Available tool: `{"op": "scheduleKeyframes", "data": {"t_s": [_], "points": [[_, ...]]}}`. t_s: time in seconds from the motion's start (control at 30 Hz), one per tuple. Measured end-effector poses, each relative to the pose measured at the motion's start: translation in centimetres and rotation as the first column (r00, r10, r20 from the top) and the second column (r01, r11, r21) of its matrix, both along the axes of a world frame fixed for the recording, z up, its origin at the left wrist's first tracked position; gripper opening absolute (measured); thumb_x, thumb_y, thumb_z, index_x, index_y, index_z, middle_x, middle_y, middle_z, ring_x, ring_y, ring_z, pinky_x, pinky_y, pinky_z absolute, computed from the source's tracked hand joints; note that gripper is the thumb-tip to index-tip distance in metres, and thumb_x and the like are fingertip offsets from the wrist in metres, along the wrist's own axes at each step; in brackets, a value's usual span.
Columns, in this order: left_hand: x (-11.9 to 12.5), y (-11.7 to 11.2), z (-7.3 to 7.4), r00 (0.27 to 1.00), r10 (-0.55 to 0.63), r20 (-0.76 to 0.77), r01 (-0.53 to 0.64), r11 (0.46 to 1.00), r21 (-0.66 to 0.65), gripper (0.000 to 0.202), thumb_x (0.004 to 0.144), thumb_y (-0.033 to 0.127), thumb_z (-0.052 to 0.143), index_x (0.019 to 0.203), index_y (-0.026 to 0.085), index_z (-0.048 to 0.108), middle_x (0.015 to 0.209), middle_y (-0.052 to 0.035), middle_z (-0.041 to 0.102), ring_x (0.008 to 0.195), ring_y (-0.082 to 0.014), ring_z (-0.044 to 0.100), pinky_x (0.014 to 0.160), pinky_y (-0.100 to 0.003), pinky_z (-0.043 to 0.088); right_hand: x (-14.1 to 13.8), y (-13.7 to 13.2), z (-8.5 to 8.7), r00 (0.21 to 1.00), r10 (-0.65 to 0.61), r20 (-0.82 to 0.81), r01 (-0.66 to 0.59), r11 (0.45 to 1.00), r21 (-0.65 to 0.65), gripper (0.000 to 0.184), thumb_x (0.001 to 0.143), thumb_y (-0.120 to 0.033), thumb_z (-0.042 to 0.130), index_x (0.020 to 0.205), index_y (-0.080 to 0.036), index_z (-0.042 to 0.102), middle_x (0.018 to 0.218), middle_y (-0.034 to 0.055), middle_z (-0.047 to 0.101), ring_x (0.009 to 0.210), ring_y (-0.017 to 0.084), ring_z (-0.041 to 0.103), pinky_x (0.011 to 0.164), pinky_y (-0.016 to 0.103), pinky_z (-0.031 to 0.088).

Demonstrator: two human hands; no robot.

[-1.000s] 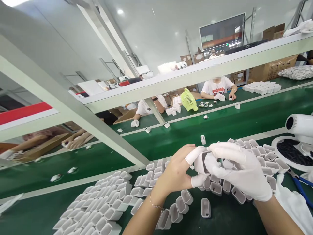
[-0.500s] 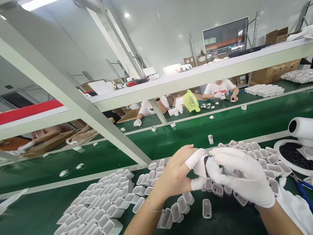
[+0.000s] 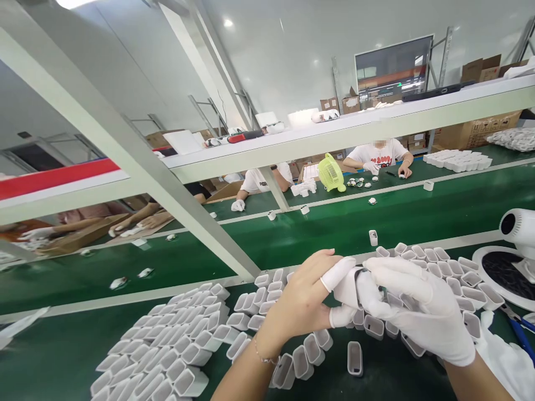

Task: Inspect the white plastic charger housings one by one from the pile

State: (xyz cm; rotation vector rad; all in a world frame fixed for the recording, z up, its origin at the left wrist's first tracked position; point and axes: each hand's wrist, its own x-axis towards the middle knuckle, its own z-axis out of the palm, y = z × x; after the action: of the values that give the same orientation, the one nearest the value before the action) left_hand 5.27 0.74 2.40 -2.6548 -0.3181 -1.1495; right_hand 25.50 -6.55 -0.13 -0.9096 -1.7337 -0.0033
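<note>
My left hand (image 3: 305,295), with white covers on some fingertips, grips a small white plastic housing (image 3: 346,288) between thumb and fingers. From the other side my right hand (image 3: 418,301), in a white glove, closes on the same housing at its open end. A dark edge shows at that end; what the right fingers press there is hidden. Around and below the hands stand many open white housings, among them a single housing (image 3: 355,358) on the dark green bench just below.
Packed rows of white housings (image 3: 167,345) fill the left bench. A white fan (image 3: 518,228), blue-handled pliers (image 3: 520,334) and a white cloth (image 3: 501,362) lie at right. Beyond runs a green conveyor belt (image 3: 317,236) with scattered parts. A slanted post (image 3: 188,200) crosses the left; co-workers sit opposite.
The view has shifted slightly, and parts on the belt have moved a little to the right. Both hands keep their hold on the white housing.
</note>
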Motion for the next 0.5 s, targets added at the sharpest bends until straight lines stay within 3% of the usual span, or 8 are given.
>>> {"op": "scheduleKeyframes", "data": {"t_s": [0.17,0.23,0.3,0.33,0.4,0.47,0.5], "points": [[-0.2,-0.1,-0.4,0.999,-0.025,0.022,0.024,1.0,0.018,0.046,0.09,0.037,0.058,0.127,0.011,0.049,0.097,-0.0116,0.069,0.089,-0.0212,0.065,0.094,-0.042,0.055,-0.2,-0.2,0.8,0.994,0.102,0.028,-0.102,0.995,-0.002,0.021,0.087,-0.016,0.065,0.098,-0.034,0.07,0.1,0.0009,0.073,0.093,0.021,0.07,0.078,0.03,0.06],[-0.2,-0.1,-0.3,0.999,-0.031,0.02,0.031,1.0,0.004,0.045,0.089,0.035,0.06,0.125,0.01,0.05,0.098,-0.0123,0.068,0.09,-0.0213,0.064,0.093,-0.041,0.053,-0.4,-0.2,0.8,0.988,0.153,-0.012,-0.153,0.988,-0.021,0.028,0.083,-0.016,0.067,0.104,-0.034,0.07,0.11,0.0017,0.071,0.098,0.022,0.069,0.084,0.032,0.059],[-0.2,-0.2,-0.2,0.999,-0.035,0.026,0.036,0.999,-0.013,0.042,0.087,0.032,0.061,0.122,0.011,0.051,0.098,-0.0119,0.068,0.089,-0.0218,0.062,0.086,-0.041,0.052,-0.9,-0.2,0.8,0.977,0.148,-0.151,-0.173,0.97,-0.171,0.04,0.081,-0.022,0.068,0.119,-0.034,0.064,0.125,0.0036,0.065,0.11,0.024,0.065,0.09,0.037,0.057],[-0.1,-0.3,-0.1,0.999,-0.032,0.03,0.032,0.999,-0.014,0.04,0.087,0.031,0.062,0.121,0.013,0.052,0.098,-0.0114,0.068,0.088,-0.0223,0.06,0.082,-0.041,0.051,-1.2,-0.2,0.8,0.962,0.128,-0.243,-0.2,0.934,-0.296,0.046,0.082,-0.025,0.066,0.126,-0.033,0.06,0.129,0.0051,0.063,0.112,0.025,0.064,0.091,0.04,0.057],[0.0,-0.3,-0.1,0.999,-0.022,0.034,0.022,1.0,-0.007,0.036,0.086,0.03,0.063,0.117,0.015,0.054,0.098,-0.0107,0.068,0.089,-0.0233,0.057,0.077,-0.04,0.047,-2.0,0.0,0.8,0.911,0.081,-0.405,-0.306,0.791,-0.53,0.053,0.083,-0.027,0.061,0.135,-0.028,0.053,0.121,0.0076,0.067,0.104,0.024,0.068,0.086,0.041,0.059],[0.2,-0.2,-0.3,1.0,-0.011,0.026,0.012,1.0,-0.017,0.034,0.087,0.031,0.064,0.115,0.016,0.055,0.099,-0.0108,0.067,0.09,-0.0233,0.055,0.077,-0.04,0.044,-2.7,0.4,0.9,0.864,0.058,-0.501,-0.413,0.65,-0.638,0.056,0.082,-0.025,0.06,0.137,-0.024,0.049,0.104,0.0065,0.072,0.087,0.021,0.07,0.079,0.04,0.06],[0.2,-0.2,-0.5,1.0,-0.01,0.019,0.01,0.999,-0.035,0.034,0.087,0.032,0.064,0.116,0.015,0.054,0.099,-0.0109,0.067,0.09,-0.0229,0.055,0.077,-0.039,0.043,-3.0,0.6,0.8,0.845,0.053,-0.532,-0.447,0.617,-0.648,0.057,0.081,-0.024,0.059,0.138,-0.022,0.049,0.099,0.0056,0.073,0.082,0.019,0.07,0.077,0.038,0.06]]}}
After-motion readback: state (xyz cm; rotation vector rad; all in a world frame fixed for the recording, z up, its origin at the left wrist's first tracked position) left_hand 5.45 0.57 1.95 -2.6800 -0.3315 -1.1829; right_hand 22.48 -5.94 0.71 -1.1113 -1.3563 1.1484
